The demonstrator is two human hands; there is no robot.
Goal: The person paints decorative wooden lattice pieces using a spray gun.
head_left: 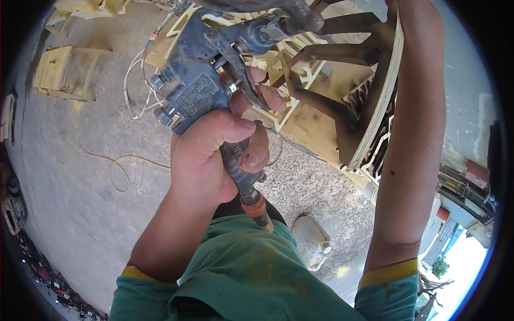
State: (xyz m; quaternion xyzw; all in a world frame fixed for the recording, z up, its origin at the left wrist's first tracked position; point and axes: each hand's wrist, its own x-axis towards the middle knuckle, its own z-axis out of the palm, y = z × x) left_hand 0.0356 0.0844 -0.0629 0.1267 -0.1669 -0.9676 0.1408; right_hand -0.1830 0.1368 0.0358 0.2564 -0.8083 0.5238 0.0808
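My left hand is wrapped round the handle of a blue-grey metal spray gun, with some fingers at its trigger. The gun bears a worn label and two knobs. Below the grip, an orange coupling sits on its hose end. A dark brown wooden frame with angular cut-outs and a pale curved edge stands tilted beside my right forearm. My right hand is at the top of that edge, mostly cut off by the view; its fingers are hidden.
Pale wooden cut-out pieces lie behind the frame. Another wooden piece rests on the floor at left. A thin hose loops across the ground. A dusty white container stands near my body. Tools and a red box lie at right.
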